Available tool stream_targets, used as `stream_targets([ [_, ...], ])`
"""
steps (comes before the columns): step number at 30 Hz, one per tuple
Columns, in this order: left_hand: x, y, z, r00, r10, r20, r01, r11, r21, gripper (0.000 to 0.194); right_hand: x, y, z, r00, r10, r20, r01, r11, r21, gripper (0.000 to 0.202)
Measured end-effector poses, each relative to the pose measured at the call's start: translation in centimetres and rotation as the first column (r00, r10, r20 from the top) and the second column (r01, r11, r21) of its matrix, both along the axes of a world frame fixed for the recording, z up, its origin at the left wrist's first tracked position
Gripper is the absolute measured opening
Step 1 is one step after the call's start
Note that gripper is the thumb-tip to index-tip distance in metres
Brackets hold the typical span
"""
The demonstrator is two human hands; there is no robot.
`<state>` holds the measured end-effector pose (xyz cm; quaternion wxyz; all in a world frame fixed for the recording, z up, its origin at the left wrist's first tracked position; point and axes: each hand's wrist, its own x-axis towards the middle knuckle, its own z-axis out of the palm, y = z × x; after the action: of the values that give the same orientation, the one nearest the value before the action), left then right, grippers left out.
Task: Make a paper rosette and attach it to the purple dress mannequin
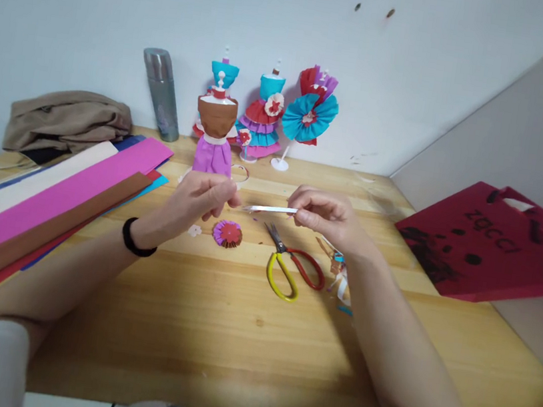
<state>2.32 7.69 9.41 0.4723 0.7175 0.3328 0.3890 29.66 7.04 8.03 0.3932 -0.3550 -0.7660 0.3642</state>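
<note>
A: What lies nearest on the pale wooden worktop (243,334)?

B: Bare wood between the person's two forearms; further in, a pair of scissors with one yellow and one red handle (290,270) lies flat, blades pointing away; just left of it sits a small round purple paper flower with a red centre (227,233); some small paper scraps (341,281) lie beside the right forearm.

A: And the hands?

B: The left hand (198,200), a black band (135,241) on its wrist, has its fingers pinched together near one end of a thin white paper strip (270,209); the right hand (323,214) has its fingers closed on the other end; the strip is held level above the worktop, just beyond the flower and the scissors.

A: What is off to the sides?

B: On the left, long sheets of crepe paper in cream, pink, brown, red and blue (43,205) lie fanned out; on the right, a dark red paper bag with black lettering (493,245) lies flat.

A: And at the back?

B: Just behind the left hand stands a small mannequin in a brown top and pink-purple skirt (215,131); behind it, near the white wall (421,70), two more dressed in blue and red ruffles (263,118), and a blue paper fan rosette on a white stand (308,118); to the left a grey metal flask (161,94) stands upright, and a crumpled tan cloth (68,118) lies in the corner.
</note>
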Motion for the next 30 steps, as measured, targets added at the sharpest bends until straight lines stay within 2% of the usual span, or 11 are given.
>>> stream_targets([
  [4,0.2,-0.5,0.6,0.996,-0.026,-0.083,0.019,0.997,-0.074,0.026,0.0,-0.1,0.1,1.0,-0.019,0.014,0.019,1.0,-0.003,0.027],
  [10,0.6,-0.6,0.5,0.996,-0.05,-0.077,0.036,0.984,-0.172,0.02,0.0,0.1,-0.1,1.0,-0.003,-0.004,0.003,1.0,-0.003,0.027],
  [17,0.7,0.5,-0.4,0.994,-0.036,-0.1,0.031,0.999,-0.043,0.02,0.2,0.4,-0.8,0.992,0.018,-0.127,-0.031,0.995,-0.096,0.032],
  [19,0.8,0.8,-0.9,0.993,-0.097,-0.071,0.087,0.988,-0.131,0.022,0.1,0.5,-1.1,0.979,0.052,-0.198,-0.072,0.993,-0.095,0.03],
  [21,0.9,0.8,-1.3,0.981,-0.191,-0.018,0.18,0.95,-0.257,0.026,0.0,0.7,-1.4,0.96,0.081,-0.269,-0.107,0.991,-0.084,0.03],
  [23,1.0,0.7,-1.4,0.966,-0.255,0.048,0.257,0.914,-0.313,0.028,-0.1,0.8,-1.7,0.954,0.083,-0.289,-0.113,0.989,-0.09,0.032],
  [25,1.1,0.5,-1.3,0.966,-0.253,0.06,0.26,0.922,-0.287,0.026,-0.3,0.9,-1.7,0.975,0.025,-0.219,-0.054,0.991,-0.125,0.03],
  [27,1.1,0.3,-1.2,0.981,-0.194,-0.012,0.187,0.959,-0.213,0.02,-0.6,0.7,-1.5,0.986,-0.128,-0.106,0.118,0.988,-0.095,0.023],
  [30,1.3,0.3,-1.4,0.986,-0.074,-0.151,0.071,0.997,-0.023,0.016,-1.5,-0.4,-0.7,0.918,-0.397,-0.024,0.397,0.91,0.125,0.02],
])
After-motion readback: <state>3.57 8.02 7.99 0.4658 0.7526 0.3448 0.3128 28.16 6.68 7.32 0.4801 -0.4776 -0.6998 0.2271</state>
